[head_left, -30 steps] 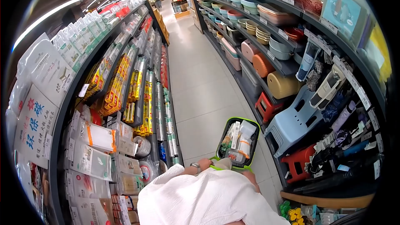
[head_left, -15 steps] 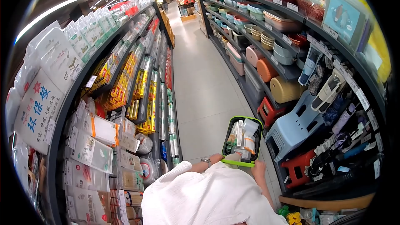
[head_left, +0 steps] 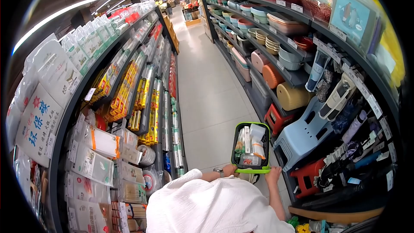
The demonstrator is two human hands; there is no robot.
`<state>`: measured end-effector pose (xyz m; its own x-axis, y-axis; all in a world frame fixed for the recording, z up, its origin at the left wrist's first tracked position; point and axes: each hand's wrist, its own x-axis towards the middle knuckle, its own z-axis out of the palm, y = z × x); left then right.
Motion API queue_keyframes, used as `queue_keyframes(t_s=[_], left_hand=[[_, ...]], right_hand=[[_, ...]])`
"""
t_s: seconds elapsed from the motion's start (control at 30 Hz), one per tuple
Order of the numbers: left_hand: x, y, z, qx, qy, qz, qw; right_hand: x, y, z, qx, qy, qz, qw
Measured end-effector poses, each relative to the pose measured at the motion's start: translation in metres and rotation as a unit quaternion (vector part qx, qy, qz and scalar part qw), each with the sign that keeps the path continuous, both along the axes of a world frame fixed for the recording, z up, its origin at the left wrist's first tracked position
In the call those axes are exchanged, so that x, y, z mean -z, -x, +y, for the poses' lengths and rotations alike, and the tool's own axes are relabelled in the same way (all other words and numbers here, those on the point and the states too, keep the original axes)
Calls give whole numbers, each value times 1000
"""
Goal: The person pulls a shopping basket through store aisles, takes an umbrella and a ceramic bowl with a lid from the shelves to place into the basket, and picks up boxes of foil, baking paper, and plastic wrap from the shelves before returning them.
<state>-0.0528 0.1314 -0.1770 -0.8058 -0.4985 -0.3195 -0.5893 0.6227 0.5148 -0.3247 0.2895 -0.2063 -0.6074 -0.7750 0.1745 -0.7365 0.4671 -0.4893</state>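
Note:
A black shopping basket (head_left: pixel 233 150) with a green rim hangs in front of my body, above the aisle floor. My left hand (head_left: pixel 229 170) is closed at the left end of its green handle (head_left: pixel 252 171); a watch (head_left: pixel 219 171) is on that wrist. At the handle's right end, my right hand (head_left: pixel 273 174) is closed around it. Inside the basket lie a long white package (head_left: pixel 247 141), a clear-wrapped pack (head_left: pixel 258 131), a pack with an orange band (head_left: pixel 258 150) and a clear tray (head_left: pixel 250 160). Their contents are too small to make out.
Shelves on the left hold yellow boxes (head_left: pixel 125 87), rolls and hanging bags (head_left: pixel 93 166). On the right stand plastic basins (head_left: pixel 290 57), a blue chair (head_left: pixel 298 136) and a red stool (head_left: pixel 308 177). The tiled aisle (head_left: pixel 202 90) runs ahead between them.
The handle has levelled out and both hands have shifted slightly to the right in view. The camera view has moved a little. The basket's visible contents are the same.

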Motion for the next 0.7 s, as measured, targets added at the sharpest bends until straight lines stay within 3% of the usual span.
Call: queue_keyframes(t_s=[0.3,0.47,0.5,0.63,0.7], left_hand=[[0,62,-18,-17,30,-39,999],[-12,95,-25,5,-36,-5,999],[-7,99,-23,-6,-50,86,995],[-15,125,-32,-4,-62,-25,998],[-20,135,-34,-3,-94,-24,995]], right_hand=[[-11,58,-37,-78,-90,-24,993],[-16,91,-51,-169,-170,-69,968],[-14,97,-52,-169,-168,-66,969],[-11,123,-61,-204,-150,-19,967],[-14,139,-72,-226,-175,-16,958]])
